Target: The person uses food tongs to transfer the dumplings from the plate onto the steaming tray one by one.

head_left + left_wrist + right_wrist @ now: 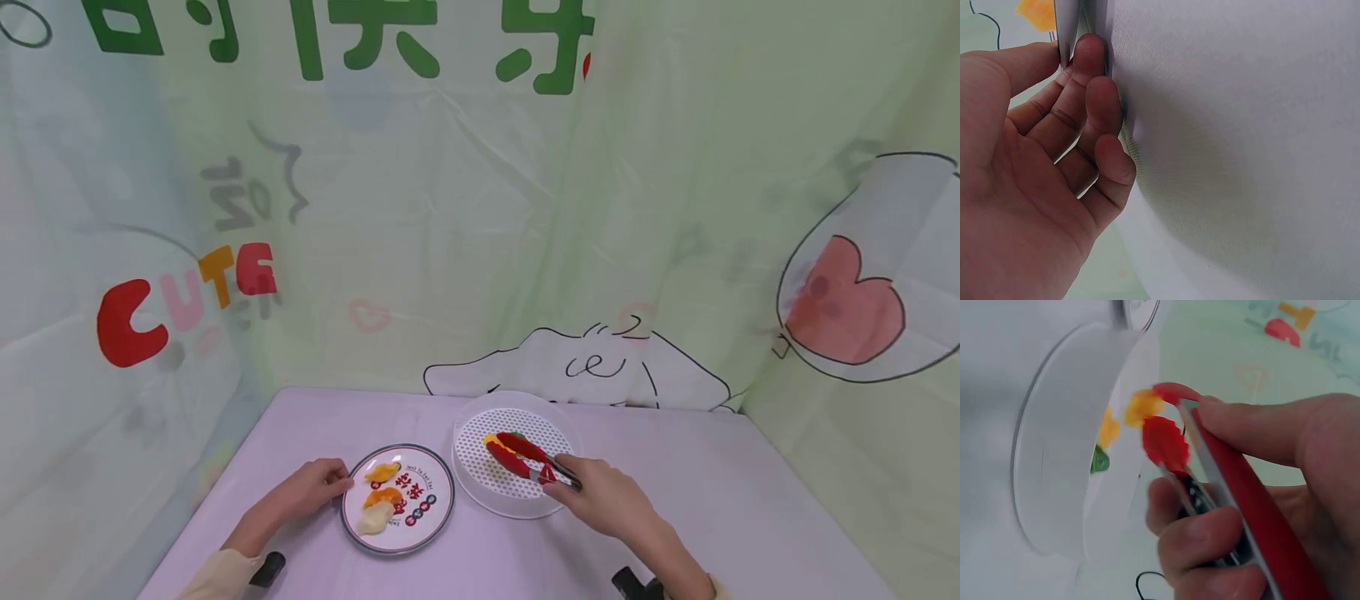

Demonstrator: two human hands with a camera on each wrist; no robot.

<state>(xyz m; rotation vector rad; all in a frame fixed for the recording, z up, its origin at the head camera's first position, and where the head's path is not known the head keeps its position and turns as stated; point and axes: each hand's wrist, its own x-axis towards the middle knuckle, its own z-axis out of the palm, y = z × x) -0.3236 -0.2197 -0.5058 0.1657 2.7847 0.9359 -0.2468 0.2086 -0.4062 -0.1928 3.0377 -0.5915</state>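
Note:
My right hand point(603, 498) grips tongs point(551, 473) with red tips over a round white perforated steamer basket point(472, 492). In the right wrist view, a yellow piece point(1142, 407) is at the tong tips point(1165, 444), above the basket's rim. Another yellow piece point(1109, 430) and a green piece point(1100, 460) lie inside the basket. To the left, my left hand point(315, 486) holds the edge of a round plate point(431, 512), thumb above and fingers below. On the plate lie yellow point(382, 472), orange point(384, 497) and white point(375, 518) dumpling-like pieces.
Plate and basket stand close together on a pale lilac table point(315, 425). A printed curtain point(465, 208) encloses the table at the back and both sides. The basket stands near the table's back edge.

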